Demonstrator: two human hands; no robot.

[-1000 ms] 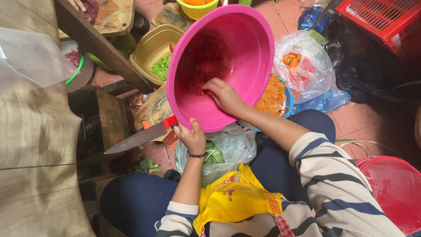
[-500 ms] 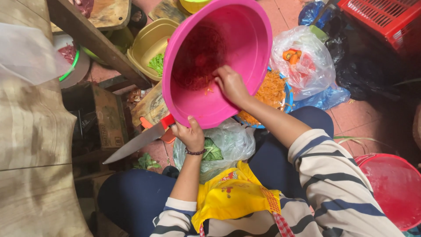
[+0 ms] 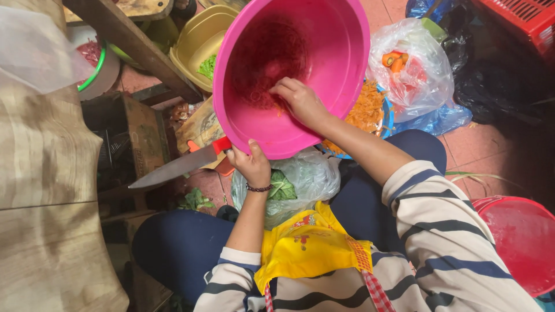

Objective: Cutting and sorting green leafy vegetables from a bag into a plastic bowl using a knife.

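Long knife (image 3: 173, 167) with red handle gripped in left hand (image 3: 250, 163) along with the near rim of pink basin (image 3: 292, 75), basin tilted up above that hand, right hand (image 3: 300, 101) inside it, fingers loosely curled on red residue, clear carrot bag (image 3: 413, 69) right of that hand

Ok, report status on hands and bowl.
Left hand grips knife and pink bowl rim. Right hand inside bowl, on red shreds. Nothing blocking.
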